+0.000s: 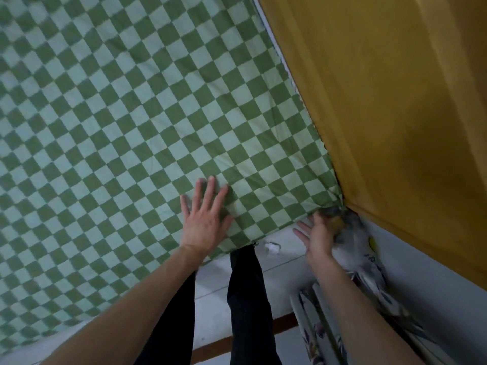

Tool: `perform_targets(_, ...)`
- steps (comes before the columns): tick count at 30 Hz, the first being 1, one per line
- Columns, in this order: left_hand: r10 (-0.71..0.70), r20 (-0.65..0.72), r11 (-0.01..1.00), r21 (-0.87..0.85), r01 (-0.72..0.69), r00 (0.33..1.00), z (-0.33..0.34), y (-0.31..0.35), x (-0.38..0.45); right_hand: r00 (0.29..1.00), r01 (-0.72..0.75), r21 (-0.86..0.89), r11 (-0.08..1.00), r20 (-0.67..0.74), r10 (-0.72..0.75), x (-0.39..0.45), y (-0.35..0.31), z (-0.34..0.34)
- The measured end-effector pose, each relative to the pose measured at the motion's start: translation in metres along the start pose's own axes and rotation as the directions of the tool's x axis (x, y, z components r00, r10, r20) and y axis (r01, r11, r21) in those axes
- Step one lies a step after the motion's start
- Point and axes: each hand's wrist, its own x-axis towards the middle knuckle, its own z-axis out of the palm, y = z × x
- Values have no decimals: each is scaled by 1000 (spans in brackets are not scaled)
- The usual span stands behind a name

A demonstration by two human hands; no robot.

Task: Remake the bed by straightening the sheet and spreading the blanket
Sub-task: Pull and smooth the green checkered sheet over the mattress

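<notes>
Nearest, two bare forearms are seen reaching forward from the bottom edge, above a pair of legs in black trousers [247, 299] standing on a pale tiled floor [279, 293]. The landmark is the green-and-pale-green checked cotton sheet [131, 114], which covers the bed and fills most of the view.

The left hand [204, 219] is laid flat on the sheet close to its near edge, palm down, with the fingers straight and spread apart.

To the right of that edge, a folded white fabric printed with leaves and flowers [369, 270] is seen lying beside the bed, blurred by movement. The right hand [320, 238] is held at the sheet's near right corner, where the cloth is gathered into creases. Two or three of its fingers are seen stretched out towards the floor; whether the remaining fingers are pinching the corner cannot be told, as they are blurred and partly hidden.

Beyond the sheet's right side, a mustard-yellow curtain [382, 101] is hung along the bed, and a small white object [271, 247] lies on the floor just under the near edge.
</notes>
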Motion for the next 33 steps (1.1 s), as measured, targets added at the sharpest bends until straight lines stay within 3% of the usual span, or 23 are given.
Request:
perform_targets(1,-15,17,1000,20,15,1000,-5,1,13,1000,1,43,999,-27,1,-7,-1,12)
perform_targets(3,95,32,993,72,-97,995,-12,8,34,964,101,-10,995,-246,-101,-25,-1,35)
perform_targets(4,168,38,981,87,-171,985,-17,12,45,900,192,-167,967,-364,-241,-36,-2,47)
perform_targets(5,230,37,968,93,-233,972,-23,15,56,822,290,-340,895,-391,-415,-51,-4,60)
perform_targets(7,315,3,946,81,-314,949,-42,13,82,669,553,-568,610,-134,-731,-81,-15,95)
perform_targets(9,336,-89,942,40,-334,938,-64,1,106,505,739,-618,268,246,-827,-92,-35,135)
perform_targets(11,209,-236,973,-49,-227,949,-85,-24,127,337,775,-623,-107,551,-764,-90,-61,180)
perform_targets(13,-64,-323,982,-188,2,944,-101,-65,146,248,697,-575,-428,754,-609,-81,-79,229)
perform_targets(15,-311,-284,925,-312,219,907,-111,-112,164,261,623,-478,-620,874,-411,-66,-77,273)
perform_targets(18,-406,-249,894,-306,326,879,-114,-156,189,217,528,-230,-818,967,-132,-37,-58,317)
perform_targets(20,-385,-303,911,-276,306,872,-110,-163,208,130,467,-116,-877,990,-61,-15,-72,334)
perform_targets(22,-375,-371,920,-260,293,850,-108,-163,226,94,471,-217,-855,976,-196,7,-115,348)
perform_targets(23,-374,-396,922,-252,292,838,-108,-165,234,122,473,-316,-822,948,-294,15,-142,356)
perform_targets(26,-320,-436,945,-205,254,841,-114,-170,246,293,435,-604,-668,796,-530,14,-200,388)
perform_targets(28,-263,-463,964,-162,211,847,-117,-172,249,333,420,-728,-542,679,-654,-5,-204,427)
perform_targets(30,-197,-482,980,-122,157,854,-126,-175,256,210,447,-660,-604,733,-647,-31,-189,481)
perform_targets(32,-109,-468,993,-82,79,877,-136,-178,265,65,548,-365,-752,916,-397,-53,-166,543)
perform_targets(33,-60,-467,997,-62,34,882,-140,-180,270,35,567,-216,-795,970,-239,-59,-155,573)
